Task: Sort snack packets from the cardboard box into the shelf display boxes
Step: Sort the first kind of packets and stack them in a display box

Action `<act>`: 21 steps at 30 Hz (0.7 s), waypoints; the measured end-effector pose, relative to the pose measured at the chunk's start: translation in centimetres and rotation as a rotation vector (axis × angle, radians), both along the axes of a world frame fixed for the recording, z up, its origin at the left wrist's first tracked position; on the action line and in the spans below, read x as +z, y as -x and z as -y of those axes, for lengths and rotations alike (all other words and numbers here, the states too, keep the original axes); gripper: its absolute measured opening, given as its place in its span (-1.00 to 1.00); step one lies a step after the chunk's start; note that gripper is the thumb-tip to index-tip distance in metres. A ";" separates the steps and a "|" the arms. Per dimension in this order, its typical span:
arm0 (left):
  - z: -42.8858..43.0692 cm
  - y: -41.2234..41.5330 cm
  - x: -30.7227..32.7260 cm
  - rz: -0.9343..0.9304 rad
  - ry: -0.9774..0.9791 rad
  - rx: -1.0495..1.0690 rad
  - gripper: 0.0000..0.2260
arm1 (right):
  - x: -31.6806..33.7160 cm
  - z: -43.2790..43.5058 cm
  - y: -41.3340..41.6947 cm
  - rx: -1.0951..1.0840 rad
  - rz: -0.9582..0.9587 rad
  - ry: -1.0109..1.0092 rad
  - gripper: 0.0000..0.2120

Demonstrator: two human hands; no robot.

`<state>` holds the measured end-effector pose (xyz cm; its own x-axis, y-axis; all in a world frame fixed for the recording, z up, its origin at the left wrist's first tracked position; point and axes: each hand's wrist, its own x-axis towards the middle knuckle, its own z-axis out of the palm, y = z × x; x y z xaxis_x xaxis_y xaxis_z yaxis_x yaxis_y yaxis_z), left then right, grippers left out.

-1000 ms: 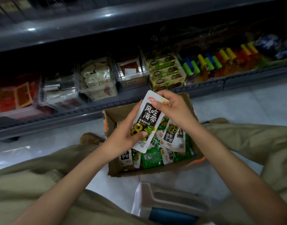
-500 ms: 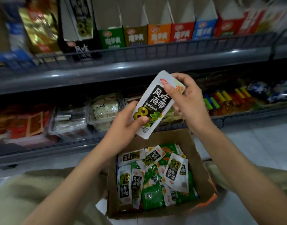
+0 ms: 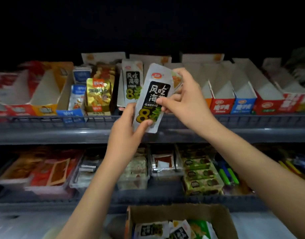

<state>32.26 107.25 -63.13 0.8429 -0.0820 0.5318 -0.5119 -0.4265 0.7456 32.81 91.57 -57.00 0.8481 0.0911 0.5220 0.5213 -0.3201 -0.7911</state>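
Both hands, left hand (image 3: 126, 130) and right hand (image 3: 186, 99), hold a white seaweed packet (image 3: 152, 99) before the shelf display boxes (image 3: 222, 94).

Grey shelf edge (image 3: 62, 135); below it, clear tubs (image 3: 167, 176) of wrapped goods — green tubes (image 3: 224, 176) to their right.

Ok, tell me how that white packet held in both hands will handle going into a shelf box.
The white packet is probably light: the left hand and right hand hold it with fingertip pinches. Likely semi-floppy, a thin flat pouch with sealed edges. Its glossy film may be slippery.
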 end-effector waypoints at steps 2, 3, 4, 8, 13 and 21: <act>-1.1 -1.4 0.3 0.045 -0.100 0.168 -0.60 | 1.0 -1.1 -1.8 -0.033 0.076 0.011 -0.60; -1.7 -2.0 0.2 0.063 -0.150 0.257 -0.54 | 1.5 -1.6 -2.8 -0.046 0.102 -0.002 -0.60; -2.4 -2.4 0.1 0.081 -0.186 0.330 -0.48 | 1.9 -2.0 -3.8 -0.058 0.119 -0.020 -0.60; -4.4 -4.2 -0.5 0.139 -0.380 0.405 -0.49 | 2.5 -3.3 -8.1 -0.095 0.129 -0.069 -0.60; -5.0 -5.5 -1.2 0.142 -0.525 0.325 -0.73 | 1.4 -4.7 -12.2 -0.164 0.134 0.052 -0.59; -5.1 -6.3 -1.0 0.141 -0.447 0.301 -0.83 | -1.4 -5.5 -14.7 -0.260 0.205 0.474 -0.64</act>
<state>38.52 112.37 -64.13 0.7871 -0.0919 0.6099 -0.4003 -0.8284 0.3919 47.49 97.10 -58.43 0.7599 0.1574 0.6307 0.5056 -0.7528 -0.4214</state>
